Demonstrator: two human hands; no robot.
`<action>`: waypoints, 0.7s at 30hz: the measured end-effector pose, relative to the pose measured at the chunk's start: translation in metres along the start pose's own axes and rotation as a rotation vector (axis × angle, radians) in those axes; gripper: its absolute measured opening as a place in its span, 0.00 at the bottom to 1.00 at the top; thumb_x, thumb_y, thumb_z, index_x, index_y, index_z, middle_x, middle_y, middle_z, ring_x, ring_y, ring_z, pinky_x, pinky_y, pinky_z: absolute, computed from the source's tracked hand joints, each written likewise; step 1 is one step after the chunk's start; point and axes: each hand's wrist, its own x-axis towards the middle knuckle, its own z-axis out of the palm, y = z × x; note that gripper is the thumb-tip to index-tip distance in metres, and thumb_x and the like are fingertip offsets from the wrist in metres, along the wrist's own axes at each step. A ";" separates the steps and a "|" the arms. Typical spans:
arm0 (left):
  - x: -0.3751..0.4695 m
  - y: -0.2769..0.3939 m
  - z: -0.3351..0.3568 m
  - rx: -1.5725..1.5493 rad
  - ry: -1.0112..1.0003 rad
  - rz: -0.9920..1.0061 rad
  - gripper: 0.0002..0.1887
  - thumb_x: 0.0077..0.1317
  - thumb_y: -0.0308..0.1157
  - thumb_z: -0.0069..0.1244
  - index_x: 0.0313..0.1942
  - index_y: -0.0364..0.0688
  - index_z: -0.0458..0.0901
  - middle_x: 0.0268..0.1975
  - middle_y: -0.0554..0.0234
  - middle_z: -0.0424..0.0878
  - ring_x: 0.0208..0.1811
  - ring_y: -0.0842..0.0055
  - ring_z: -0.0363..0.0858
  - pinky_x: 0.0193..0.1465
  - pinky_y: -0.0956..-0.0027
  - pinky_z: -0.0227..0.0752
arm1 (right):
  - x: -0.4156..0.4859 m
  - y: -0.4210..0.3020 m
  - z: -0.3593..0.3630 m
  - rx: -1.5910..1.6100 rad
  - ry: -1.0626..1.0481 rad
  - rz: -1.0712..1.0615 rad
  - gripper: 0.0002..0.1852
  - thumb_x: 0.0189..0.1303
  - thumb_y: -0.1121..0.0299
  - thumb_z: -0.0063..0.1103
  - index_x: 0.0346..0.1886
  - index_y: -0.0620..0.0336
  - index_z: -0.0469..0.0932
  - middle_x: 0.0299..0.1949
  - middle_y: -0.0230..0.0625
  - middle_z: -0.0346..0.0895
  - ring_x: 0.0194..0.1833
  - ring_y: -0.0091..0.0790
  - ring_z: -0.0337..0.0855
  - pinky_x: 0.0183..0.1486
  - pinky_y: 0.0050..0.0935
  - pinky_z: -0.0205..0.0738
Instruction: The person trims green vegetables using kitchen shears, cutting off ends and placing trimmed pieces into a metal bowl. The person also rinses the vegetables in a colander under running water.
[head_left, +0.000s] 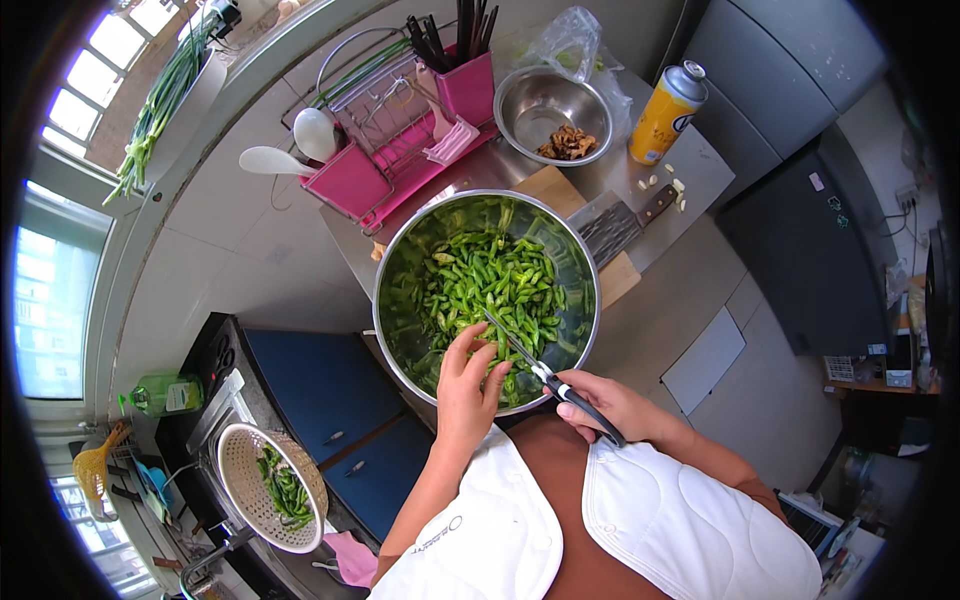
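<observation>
A large stainless steel bowl (386, 330) holds many cut green chili peppers (495, 281). Over its near rim, my right hand (604, 405) grips kitchen scissors (551, 379) by their black handles, the blades pointing up and left over the peppers. Close to the blades, my left hand (472, 367) has thumb and fingers curled together above the bowl; whether a small pepper is between the fingertips is not clear. A cleaver (615, 229) lies on a wooden cutting board (621, 277) beside the bowl.
Behind the bowl stand a pink dish rack (349, 184), a smaller steel bowl (517, 112) with brown pieces and a yellow can (664, 116). Garlic cloves (679, 185) lie by the cleaver. At lower left, a colander (240, 465) of green peppers sits over the sink.
</observation>
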 end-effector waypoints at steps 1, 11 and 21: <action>0.000 -0.002 -0.001 -0.003 -0.049 0.008 0.09 0.61 0.26 0.57 0.41 0.35 0.80 0.55 0.54 0.77 0.48 0.60 0.78 0.48 0.61 0.74 | 0.000 0.001 0.000 0.027 -0.015 -0.038 0.22 0.70 0.58 0.55 0.59 0.63 0.69 0.21 0.26 0.70 0.19 0.16 0.66 0.23 0.21 0.61; -0.002 -0.009 0.000 0.065 0.045 0.058 0.08 0.61 0.25 0.56 0.41 0.36 0.82 0.45 0.55 0.82 0.45 0.59 0.79 0.46 0.62 0.74 | -0.006 -0.001 -0.001 0.101 -0.037 -0.028 0.21 0.71 0.58 0.54 0.57 0.63 0.68 0.23 0.26 0.70 0.18 0.17 0.67 0.21 0.21 0.62; 0.001 -0.009 0.003 0.116 0.057 0.094 0.07 0.61 0.26 0.57 0.39 0.36 0.81 0.43 0.56 0.82 0.43 0.59 0.80 0.44 0.62 0.74 | -0.005 -0.007 0.003 -0.074 -0.020 0.019 0.20 0.71 0.60 0.52 0.59 0.64 0.68 0.23 0.26 0.69 0.21 0.17 0.68 0.25 0.21 0.65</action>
